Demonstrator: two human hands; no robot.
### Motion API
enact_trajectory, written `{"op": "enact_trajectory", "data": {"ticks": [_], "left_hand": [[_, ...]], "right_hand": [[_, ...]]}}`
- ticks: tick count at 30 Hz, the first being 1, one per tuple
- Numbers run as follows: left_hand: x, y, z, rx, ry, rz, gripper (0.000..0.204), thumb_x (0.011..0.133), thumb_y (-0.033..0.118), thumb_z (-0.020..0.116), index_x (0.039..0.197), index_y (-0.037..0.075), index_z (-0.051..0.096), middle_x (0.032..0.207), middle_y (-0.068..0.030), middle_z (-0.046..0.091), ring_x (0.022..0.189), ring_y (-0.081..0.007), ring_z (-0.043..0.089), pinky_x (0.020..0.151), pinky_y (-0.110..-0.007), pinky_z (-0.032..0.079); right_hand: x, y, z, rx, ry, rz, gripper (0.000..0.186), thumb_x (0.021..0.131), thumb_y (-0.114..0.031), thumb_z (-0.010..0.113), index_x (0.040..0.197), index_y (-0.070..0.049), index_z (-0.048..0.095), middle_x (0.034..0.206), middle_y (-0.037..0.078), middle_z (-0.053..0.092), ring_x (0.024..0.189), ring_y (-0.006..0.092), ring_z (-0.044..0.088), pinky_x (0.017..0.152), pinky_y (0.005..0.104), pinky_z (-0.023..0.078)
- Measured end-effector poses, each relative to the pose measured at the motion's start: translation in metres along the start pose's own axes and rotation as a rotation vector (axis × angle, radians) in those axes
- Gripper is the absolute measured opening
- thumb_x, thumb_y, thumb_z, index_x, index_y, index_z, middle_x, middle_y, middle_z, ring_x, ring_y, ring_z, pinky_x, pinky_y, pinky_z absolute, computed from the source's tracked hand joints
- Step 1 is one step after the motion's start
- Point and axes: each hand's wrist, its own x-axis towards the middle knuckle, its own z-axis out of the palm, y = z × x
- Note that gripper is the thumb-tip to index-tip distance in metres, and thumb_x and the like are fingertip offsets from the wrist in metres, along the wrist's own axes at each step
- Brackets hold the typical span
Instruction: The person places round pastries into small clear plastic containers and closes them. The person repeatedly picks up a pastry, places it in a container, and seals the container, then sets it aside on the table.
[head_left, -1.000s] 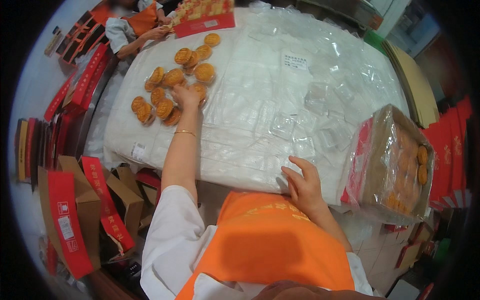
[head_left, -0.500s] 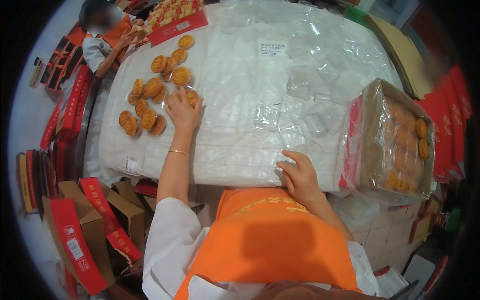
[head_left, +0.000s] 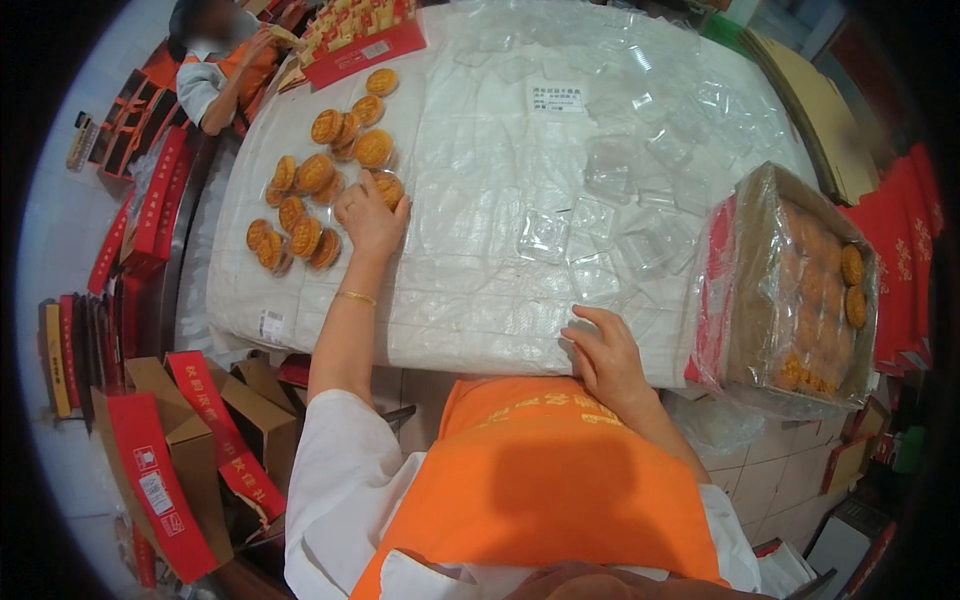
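My left hand (head_left: 365, 218) is closed on a round golden mooncake (head_left: 388, 188) in a clear plastic holder, at the right side of a cluster of several such mooncakes (head_left: 316, 172) on the white-covered table (head_left: 460, 250). My right hand (head_left: 598, 350) hovers at the table's front edge with fingers apart, holding nothing. Beyond it lie several clear empty plastic trays (head_left: 545, 233).
At the right stands a plastic-lined carton of mooncakes (head_left: 795, 300). A red box of small packets (head_left: 365, 55) is at the back. A co-worker (head_left: 220, 75) handles something at upper left. Boxes (head_left: 150, 480) stand beside the table's left, red bags (head_left: 905, 260) at right.
My left hand's thumb and fingers have shifted round the mooncake at the cluster's edge. The whole view has shifted slightly. The co-worker's hands have moved. My right hand is much the same.
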Motion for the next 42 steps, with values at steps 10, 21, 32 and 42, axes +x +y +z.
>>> {"op": "enact_trajectory", "data": {"ticks": [10, 21, 32, 42], "left_hand": [[0.036, 0.019, 0.033, 0.046, -0.244, -0.149, 0.084, 0.095, 0.058, 0.048, 0.150, -0.003, 0.034, 0.140, -0.0295, 0.049, 0.137, -0.0469, 0.038, 0.117, -0.060, 0.015], [0.024, 0.106, -0.015, -0.587, -0.247, -0.014, 0.079, 0.088, 0.037, 0.070, 0.148, -0.002, 0.037, 0.147, -0.0280, 0.044, 0.139, -0.0431, 0.037, 0.117, -0.059, 0.019], [-0.025, 0.186, -0.088, -0.863, -0.644, 0.448, 0.079, 0.083, 0.035, 0.077, 0.147, 0.006, 0.044, 0.131, -0.0199, 0.055, 0.128, -0.0351, 0.049, 0.103, -0.045, 0.043], [-0.075, 0.208, -0.164, -2.522, -1.129, -0.374, 0.087, 0.096, 0.068, 0.043, 0.148, -0.002, 0.037, 0.129, -0.0210, 0.059, 0.116, -0.0296, 0.058, 0.097, -0.045, 0.048]], "right_hand": [[0.000, 0.004, 0.002, 0.005, -0.006, -0.002, 0.020, 0.081, -0.002, 0.072, 0.101, -0.004, 0.069, 0.120, 0.015, 0.062, 0.106, 0.0352, 0.061, 0.087, 0.0430, 0.051], [-0.007, 0.006, 0.003, 0.007, 0.016, 0.017, 0.023, 0.081, -0.002, 0.071, 0.103, -0.004, 0.067, 0.119, 0.014, 0.062, 0.104, 0.0353, 0.061, 0.087, 0.0428, 0.050], [-0.016, -0.010, -0.016, 0.112, 0.048, 0.087, 0.032, 0.082, 0.000, 0.069, 0.113, -0.005, 0.065, 0.122, 0.014, 0.061, 0.108, 0.0355, 0.060, 0.091, 0.0428, 0.050], [0.005, -0.034, -0.059, 0.046, 0.348, 0.002, 0.042, 0.080, -0.002, 0.071, 0.121, -0.005, 0.063, 0.117, 0.013, 0.063, 0.106, 0.0326, 0.061, 0.089, 0.0420, 0.051]]}}
